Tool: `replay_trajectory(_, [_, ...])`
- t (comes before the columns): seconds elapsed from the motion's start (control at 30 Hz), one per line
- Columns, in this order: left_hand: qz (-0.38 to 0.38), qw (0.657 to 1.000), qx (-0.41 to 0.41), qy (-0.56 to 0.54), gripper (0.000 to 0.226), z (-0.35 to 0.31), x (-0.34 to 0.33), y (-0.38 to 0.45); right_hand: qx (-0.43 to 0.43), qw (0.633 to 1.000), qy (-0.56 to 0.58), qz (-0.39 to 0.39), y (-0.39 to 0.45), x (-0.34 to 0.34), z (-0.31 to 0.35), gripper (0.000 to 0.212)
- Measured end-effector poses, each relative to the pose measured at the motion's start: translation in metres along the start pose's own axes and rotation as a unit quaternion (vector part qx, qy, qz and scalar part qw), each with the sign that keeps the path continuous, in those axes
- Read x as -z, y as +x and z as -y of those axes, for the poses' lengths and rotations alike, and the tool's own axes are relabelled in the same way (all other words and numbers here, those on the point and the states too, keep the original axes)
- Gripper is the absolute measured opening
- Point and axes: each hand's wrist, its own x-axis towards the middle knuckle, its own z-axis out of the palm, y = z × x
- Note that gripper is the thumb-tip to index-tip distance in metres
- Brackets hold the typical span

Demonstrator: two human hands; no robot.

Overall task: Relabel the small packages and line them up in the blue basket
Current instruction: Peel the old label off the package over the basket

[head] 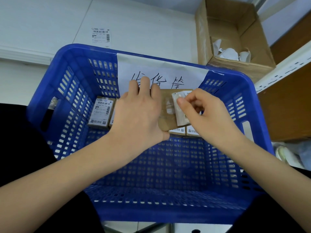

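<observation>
Over the blue basket [53, 91] my left hand [138, 115] grips a small brown cardboard package [166, 121], fingers across its top edge and thumb under its lower corner. My right hand [203, 111] pinches a white label [180, 108] that is partly peeled off the package's face, its corner curled up. A row of labelled small packages lies along the basket's far side: one at the left [101, 113], others [178, 130] partly hidden under my hands.
A white paper sign [181, 73] with handwritten characters hangs on the basket's far wall. A spare shipping label [100, 37] lies on the white surface behind. An open cardboard box [235, 36] holding crumpled label backings stands at the back right, next to a shelf [284, 69].
</observation>
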Motion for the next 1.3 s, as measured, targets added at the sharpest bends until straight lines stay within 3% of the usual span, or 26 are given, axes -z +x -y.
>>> replay_trajectory(0.1, [-0.014, 1.0, -0.002, -0.002, 0.087, 0.001, 0.0, 0.001, -0.022, 1.0, 0.012, 0.013, -0.002, -0.003, 0.001, 0.036])
replay_trajectory(0.37, [-0.037, 0.999, -0.008, -0.002, 0.082, 0.001, 0.002, 0.003, -0.044, 0.997, 0.063, 0.016, -0.001, -0.006, -0.001, 0.032])
replay_trajectory(0.53, [0.031, 0.999, -0.013, 0.032, 0.085, -0.007, 0.0, -0.002, -0.064, 0.994, 0.083, -0.002, -0.002, -0.014, -0.005, 0.033])
replay_trajectory(0.9, [0.013, 0.999, -0.015, 0.041, 0.083, -0.01, 0.004, -0.003, 0.016, 0.993, -0.083, -0.086, -0.007, -0.022, -0.013, 0.037])
replay_trajectory(1.1, [0.027, 0.998, -0.029, 0.04, 0.081, -0.01, 0.003, -0.004, 0.046, 0.984, -0.162, -0.06, -0.006, -0.025, -0.01, 0.029])
replay_trajectory(1.3, [0.036, 0.998, -0.015, 0.045, 0.085, -0.004, 0.0, -0.003, 0.066, 0.991, -0.12, 0.003, -0.012, -0.02, -0.011, 0.034])
